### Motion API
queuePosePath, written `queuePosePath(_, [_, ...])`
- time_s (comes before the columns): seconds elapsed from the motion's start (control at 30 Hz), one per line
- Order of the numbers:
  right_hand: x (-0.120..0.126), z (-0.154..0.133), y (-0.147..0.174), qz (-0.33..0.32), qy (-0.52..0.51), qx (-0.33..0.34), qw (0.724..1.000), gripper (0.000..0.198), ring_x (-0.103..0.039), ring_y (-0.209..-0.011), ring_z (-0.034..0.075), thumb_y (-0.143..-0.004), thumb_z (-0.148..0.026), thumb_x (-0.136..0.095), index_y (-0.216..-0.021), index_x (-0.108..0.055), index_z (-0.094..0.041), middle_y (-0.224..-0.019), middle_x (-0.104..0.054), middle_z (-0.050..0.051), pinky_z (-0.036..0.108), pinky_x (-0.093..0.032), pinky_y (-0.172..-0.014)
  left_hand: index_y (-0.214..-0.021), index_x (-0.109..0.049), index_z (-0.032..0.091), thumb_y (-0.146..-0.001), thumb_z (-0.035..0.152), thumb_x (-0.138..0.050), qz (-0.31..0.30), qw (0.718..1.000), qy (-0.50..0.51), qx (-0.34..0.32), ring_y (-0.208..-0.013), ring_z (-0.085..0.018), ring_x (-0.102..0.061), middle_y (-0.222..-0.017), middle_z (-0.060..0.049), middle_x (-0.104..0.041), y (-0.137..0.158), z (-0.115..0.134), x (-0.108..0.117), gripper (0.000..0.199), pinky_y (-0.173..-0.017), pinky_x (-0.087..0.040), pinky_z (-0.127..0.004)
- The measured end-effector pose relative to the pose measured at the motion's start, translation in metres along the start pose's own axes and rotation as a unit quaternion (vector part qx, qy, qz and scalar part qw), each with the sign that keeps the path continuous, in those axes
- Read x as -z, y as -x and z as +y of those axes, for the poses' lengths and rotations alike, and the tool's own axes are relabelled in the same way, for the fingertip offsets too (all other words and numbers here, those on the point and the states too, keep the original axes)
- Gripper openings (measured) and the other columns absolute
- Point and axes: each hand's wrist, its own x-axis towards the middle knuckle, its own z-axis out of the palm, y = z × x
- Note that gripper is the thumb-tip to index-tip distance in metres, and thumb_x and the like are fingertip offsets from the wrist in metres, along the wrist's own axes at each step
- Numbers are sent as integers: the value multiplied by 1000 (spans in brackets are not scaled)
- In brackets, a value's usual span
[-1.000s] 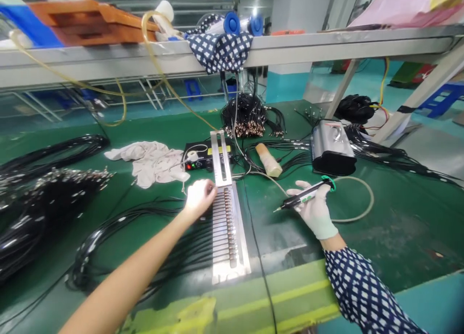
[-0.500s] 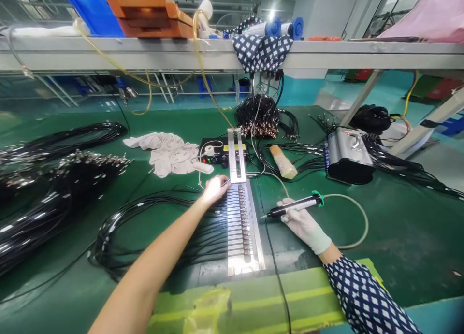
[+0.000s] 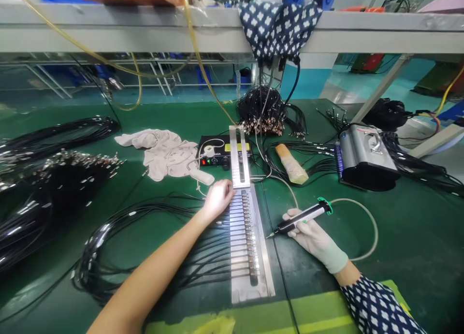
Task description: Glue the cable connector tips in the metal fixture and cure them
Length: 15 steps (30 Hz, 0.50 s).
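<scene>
My bare left hand (image 3: 218, 198) has its fingers curled on the left edge of a long metal fixture (image 3: 264, 261), by the seam with its slotted upper plate (image 3: 235, 150). Black cables (image 3: 203, 244) lie side by side across the fixture, their metal ends in a row along its slot. To the right, my gloved right hand (image 3: 319, 239) grips a black dispensing syringe (image 3: 302, 219) with a green-rimmed cap. Its fine tip points down and left, just right of the fixture and apart from it. A pale hose (image 3: 371, 223) runs from its cap.
Behind the fixture sits a black control box (image 3: 216, 150) beside a crumpled cloth (image 3: 166, 152). A brush-like block (image 3: 292, 164) and a silver-black machine (image 3: 368, 155) stand right. Cable bundles (image 3: 54, 189) fill the left side. A grey shelf (image 3: 145, 32) crosses overhead.
The view has tipped downward, so the bench things sit differently in the frame. My right hand still holds the syringe beside the fixture, and my left hand stays at the plate seam.
</scene>
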Motion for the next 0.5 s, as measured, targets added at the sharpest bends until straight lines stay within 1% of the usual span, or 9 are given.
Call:
queuePosePath(0.07, [2, 1, -1, 0, 8, -5, 1000, 38, -50, -67, 10, -74, -36, -86, -105, -69, -23, -99, -65, 5, 24, -48, -62, -97, -63, 19, -89, 34, -55, -9, 1000, 14, 1, -85, -21, -60, -84, -4, -62, -5, -5, 0, 19, -80, -47, -32])
queuePosePath(0.13, [6, 2, -1, 1, 13, -7, 1000, 39, -49, -65, 10, -75, -39, -85, -106, -67, -24, -100, -66, 5, 25, -48, -63, -94, -64, 18, -88, 34, -56, -11, 1000, 21, 8, -81, -20, -60, -82, -4, -63, -10, -8, -1, 19, -75, -46, -31])
queuePosePath(0.27, [8, 3, 1, 9, 15, -8, 1000, 42, -46, -58, 9, -78, -45, -81, -110, -63, -25, -106, -70, 8, 26, -44, -56, -90, -65, 17, -87, 32, -58, -7, 1000, 25, 14, -74, -18, -60, -79, -3, -64, -10, -8, -1, 17, -68, -45, -28])
queuePosePath(0.4, [-3, -1, 4, 4, 57, -10, 998, 36, -52, -61, 10, -80, -40, -80, -105, -61, -24, -111, -71, 9, 26, -45, -57, -86, -64, 18, -86, 34, -60, -17, 1000, 19, -1, -70, -17, -59, -77, -2, -64, 3, -7, 1, 17, -65, -43, -27])
queuePosePath(0.5, [-18, -5, -6, -21, 115, 38, 992, 33, -55, -64, 12, -83, -42, -77, -105, -61, -24, -115, -70, 10, 27, -49, -59, -86, -63, 19, -87, 34, -59, -26, 1000, 12, -12, -71, -17, -58, -77, -2, -63, 14, -5, 2, 16, -66, -43, -28])
